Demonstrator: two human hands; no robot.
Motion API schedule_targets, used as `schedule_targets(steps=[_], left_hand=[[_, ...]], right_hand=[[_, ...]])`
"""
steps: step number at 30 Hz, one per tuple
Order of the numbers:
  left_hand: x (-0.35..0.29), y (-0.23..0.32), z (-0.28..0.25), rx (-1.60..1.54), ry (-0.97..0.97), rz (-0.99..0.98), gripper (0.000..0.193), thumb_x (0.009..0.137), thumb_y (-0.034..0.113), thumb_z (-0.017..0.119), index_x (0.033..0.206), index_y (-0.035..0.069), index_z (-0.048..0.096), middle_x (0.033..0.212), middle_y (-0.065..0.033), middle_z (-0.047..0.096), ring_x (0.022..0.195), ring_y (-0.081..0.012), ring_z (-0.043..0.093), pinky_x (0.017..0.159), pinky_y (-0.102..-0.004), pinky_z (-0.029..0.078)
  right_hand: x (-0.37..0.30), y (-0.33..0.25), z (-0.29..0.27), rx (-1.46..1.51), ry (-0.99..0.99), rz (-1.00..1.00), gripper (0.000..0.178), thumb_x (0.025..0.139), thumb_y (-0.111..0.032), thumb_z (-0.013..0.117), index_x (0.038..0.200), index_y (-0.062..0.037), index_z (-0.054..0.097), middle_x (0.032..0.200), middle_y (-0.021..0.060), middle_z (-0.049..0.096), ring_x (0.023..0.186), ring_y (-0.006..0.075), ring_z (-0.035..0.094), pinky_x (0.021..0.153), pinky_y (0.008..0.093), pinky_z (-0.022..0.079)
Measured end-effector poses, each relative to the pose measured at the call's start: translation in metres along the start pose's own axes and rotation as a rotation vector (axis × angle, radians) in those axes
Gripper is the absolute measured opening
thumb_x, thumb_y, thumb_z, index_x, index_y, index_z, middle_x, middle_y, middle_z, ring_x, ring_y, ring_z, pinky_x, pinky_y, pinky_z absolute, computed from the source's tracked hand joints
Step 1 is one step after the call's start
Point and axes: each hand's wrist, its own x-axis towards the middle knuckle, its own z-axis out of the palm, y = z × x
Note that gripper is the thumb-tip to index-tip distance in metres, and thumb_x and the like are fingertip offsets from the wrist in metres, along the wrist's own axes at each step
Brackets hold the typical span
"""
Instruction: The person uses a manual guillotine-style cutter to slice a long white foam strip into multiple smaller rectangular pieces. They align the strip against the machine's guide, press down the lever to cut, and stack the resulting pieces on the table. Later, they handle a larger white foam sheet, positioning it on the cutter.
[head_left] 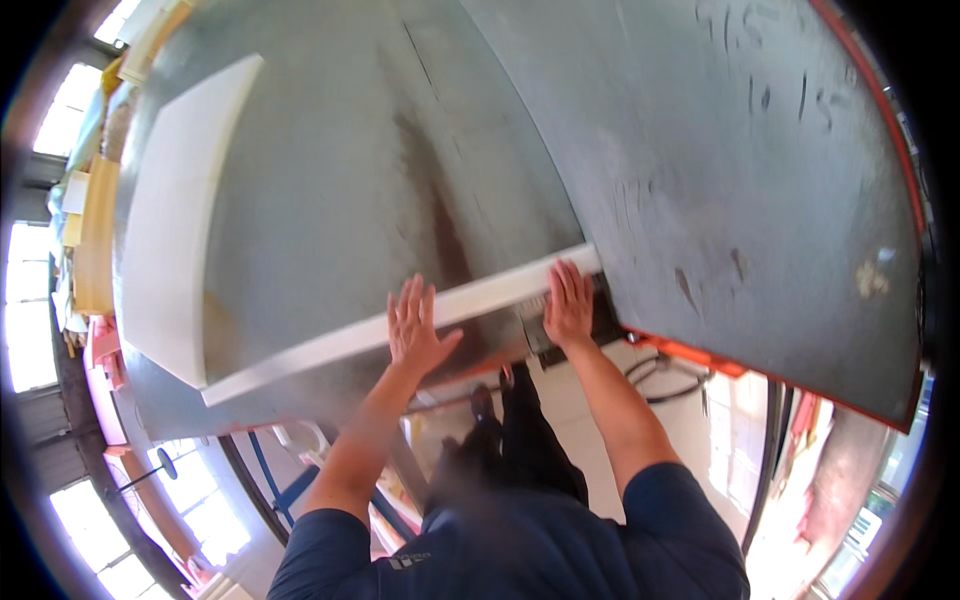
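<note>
A long, narrow white strip (310,352), which looks like foam, lies slantwise along the near edge of a large grey tabletop (330,200). On its middle part rests my left hand (415,328), fingers stretched out and the thumb spread to the right. My right hand (568,305) lies flat near the strip's right end, its fingers over the top. Neither hand is wrapped round anything. Close to the strip's left end stands a thick white slab (180,220), reaching away toward the far left of the table.
A second grey surface (720,180) with dark pen marks and a red-orange edge adjoins on the right. A dark metal fitting (545,345) sits below my right hand. Yellowish blocks (97,235) are stacked beyond the left edge. A black cable (670,375) hangs lower right.
</note>
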Motion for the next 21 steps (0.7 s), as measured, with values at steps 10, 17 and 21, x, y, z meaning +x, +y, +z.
schedule_targets(steps=[10, 17, 21], left_hand=[[-0.030, 0.053, 0.045, -0.014, 0.217, -0.095, 0.078, 0.087, 0.033, 0.072, 0.153, 0.009, 0.039, 0.165, -0.0131, 0.031, 0.154, -0.0351, 0.023, 0.124, -0.0592, 0.013], [-0.028, 0.051, 0.047, 0.021, 0.262, -0.113, 0.077, 0.086, 0.031, 0.072, 0.151, 0.007, 0.038, 0.164, -0.0140, 0.031, 0.155, -0.0355, 0.022, 0.124, -0.0603, 0.011], [-0.027, 0.054, 0.046, 0.030, 0.289, -0.097, 0.078, 0.085, 0.031, 0.072, 0.151, 0.008, 0.038, 0.164, -0.0133, 0.032, 0.154, -0.0352, 0.023, 0.124, -0.0600, 0.011]], right_hand=[[0.002, -0.020, -0.027, 0.015, 0.019, 0.028, 0.065, 0.086, -0.009, 0.060, 0.148, -0.0069, 0.041, 0.158, 0.0096, 0.040, 0.149, 0.0321, 0.033, 0.122, 0.0576, 0.022], [0.003, -0.021, -0.026, 0.035, 0.075, -0.004, 0.064, 0.087, -0.009, 0.058, 0.149, -0.0059, 0.041, 0.158, 0.0117, 0.040, 0.149, 0.0335, 0.033, 0.122, 0.0582, 0.022], [0.002, -0.020, -0.030, 0.037, 0.070, -0.001, 0.063, 0.088, -0.010, 0.058, 0.149, -0.0059, 0.041, 0.159, 0.0117, 0.039, 0.149, 0.0336, 0.032, 0.123, 0.0581, 0.022]])
